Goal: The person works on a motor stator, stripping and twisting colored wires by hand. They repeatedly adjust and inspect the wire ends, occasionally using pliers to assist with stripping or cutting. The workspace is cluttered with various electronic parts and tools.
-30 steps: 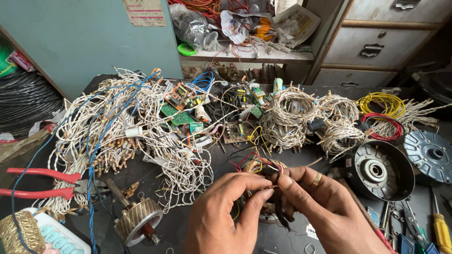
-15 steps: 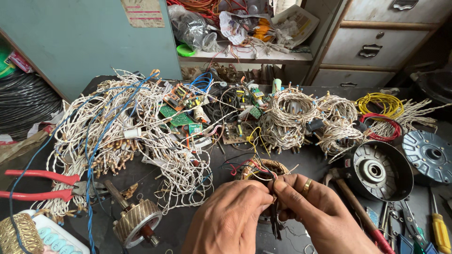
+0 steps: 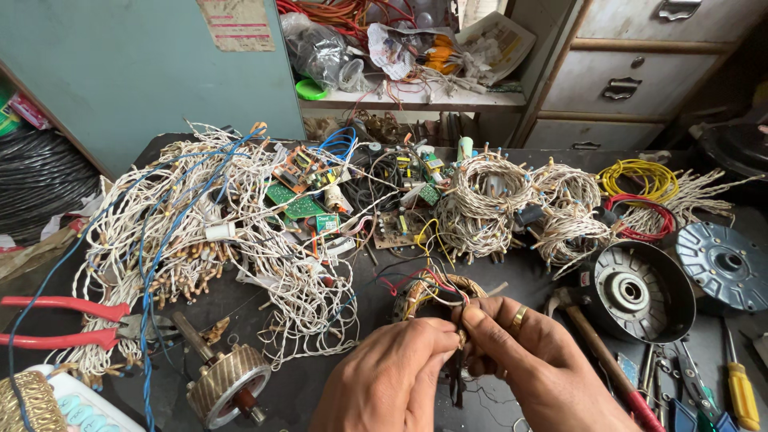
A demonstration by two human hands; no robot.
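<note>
Low in the middle of the view, my left hand (image 3: 392,376) and my right hand (image 3: 520,360) meet, fingertips pinched together on thin wires that run from a small wound copper coil (image 3: 436,290) lying just beyond them on the dark table (image 3: 320,392). Red, black and yellow leads come off that coil. My right hand wears a gold ring. What lies under my palms is hidden.
Tangled white wire bundles (image 3: 184,232) fill the left side, circuit boards (image 3: 300,200) the middle, wound coils (image 3: 488,204) the right. Red-handled pliers (image 3: 64,320) and a motor rotor (image 3: 228,388) lie left; a motor housing (image 3: 636,292), hammer handle (image 3: 608,360) and screwdriver (image 3: 740,392) right.
My hands have closed in together over the coil's wires and slid slightly down and left; the coil now shows more clearly above my fingers.
</note>
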